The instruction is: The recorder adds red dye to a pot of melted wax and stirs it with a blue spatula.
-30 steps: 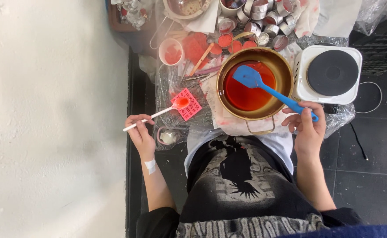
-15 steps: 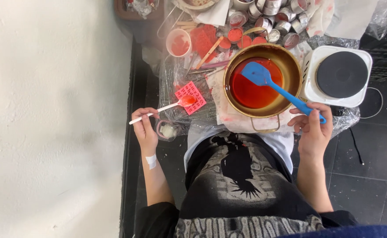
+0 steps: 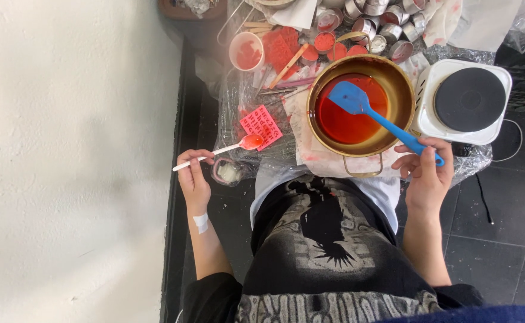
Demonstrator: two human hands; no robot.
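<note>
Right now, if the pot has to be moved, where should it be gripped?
Probably by the wire loop handle on the near rim of the pot, coming from the person's side: it juts out clear of the red liquid, and the blue spatula leans over the right rim.

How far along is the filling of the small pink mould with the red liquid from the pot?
Done: the pot holds melted red liquid, and several small tins behind it already look filled red. In hand: the left hand holds a spoon of red liquid at the edge of the pink mould; the right hand holds the blue spatula in the pot. Left: much liquid remains, and some tins at the back look empty.
</note>
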